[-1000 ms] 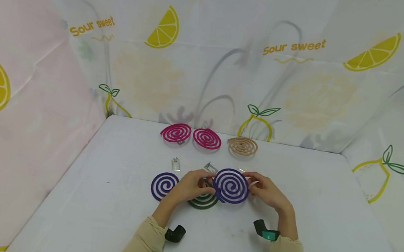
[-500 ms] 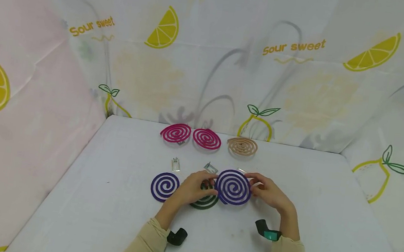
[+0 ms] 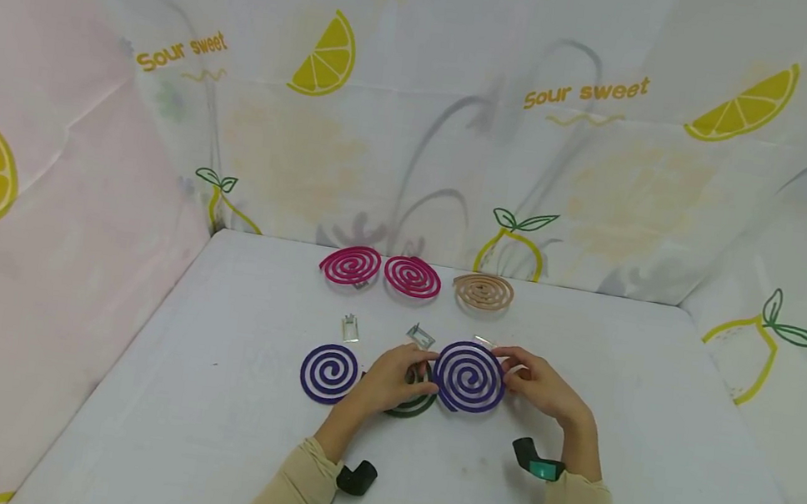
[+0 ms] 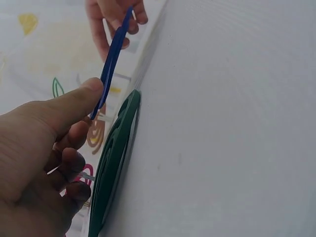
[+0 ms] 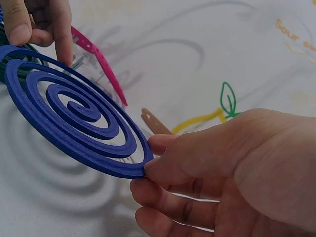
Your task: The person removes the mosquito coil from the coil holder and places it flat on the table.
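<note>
Between my two hands a purple mosquito coil (image 3: 469, 378) is held above the white table, its spiral facing up and tilted. The left hand (image 3: 388, 380) pinches its left edge, thumb on the near face in the left wrist view. At the opposite edge, the right hand (image 3: 547, 389) grips the rim between thumb and fingers, seen closely in the right wrist view. Below the left hand lies a dark green coil (image 4: 113, 163), partly hidden by that hand in the head view. Another purple coil (image 3: 330, 374) lies flat to the left.
Behind the hands lie small metal stands (image 3: 350, 329), one partly hidden by the held coil. Along the table's back edge are two pink coils (image 3: 412, 277) and a tan coil (image 3: 483, 292). A lemon-print cloth (image 3: 427, 61) hangs behind and at the sides.
Both hands and the held purple coil have shifted slightly to the right, showing more of the flat purple coil. The other coils and the stands stay in place.
</note>
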Demonstrator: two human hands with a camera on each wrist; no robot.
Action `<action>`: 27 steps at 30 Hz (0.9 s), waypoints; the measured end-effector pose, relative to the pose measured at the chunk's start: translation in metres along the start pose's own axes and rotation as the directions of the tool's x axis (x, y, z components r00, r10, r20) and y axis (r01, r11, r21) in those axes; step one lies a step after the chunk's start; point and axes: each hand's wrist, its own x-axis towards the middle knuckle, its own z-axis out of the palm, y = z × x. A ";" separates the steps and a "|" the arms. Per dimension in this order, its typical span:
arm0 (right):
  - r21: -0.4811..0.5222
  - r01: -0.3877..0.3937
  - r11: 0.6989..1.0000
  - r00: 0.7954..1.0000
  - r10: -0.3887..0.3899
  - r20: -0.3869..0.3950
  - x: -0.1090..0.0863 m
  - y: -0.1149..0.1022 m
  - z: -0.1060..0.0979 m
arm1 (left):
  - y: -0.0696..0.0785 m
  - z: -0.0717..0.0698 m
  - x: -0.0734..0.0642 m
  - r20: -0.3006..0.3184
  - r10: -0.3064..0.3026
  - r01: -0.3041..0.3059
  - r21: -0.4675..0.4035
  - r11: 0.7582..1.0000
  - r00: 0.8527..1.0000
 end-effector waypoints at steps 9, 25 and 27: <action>-0.015 -0.005 1.000 0.999 0.006 0.031 0.000 0.003 -0.002 | -0.001 0.004 0.000 0.041 -0.013 0.013 0.007 1.000 0.999; -0.024 -0.042 0.999 0.998 0.043 0.053 -0.004 0.003 -0.005 | 0.003 0.010 0.000 0.051 0.000 -0.007 0.131 0.991 0.999; -0.021 -0.047 0.999 0.997 0.048 0.058 -0.005 0.002 -0.006 | 0.003 0.010 0.000 0.050 -0.003 -0.004 0.148 0.989 0.999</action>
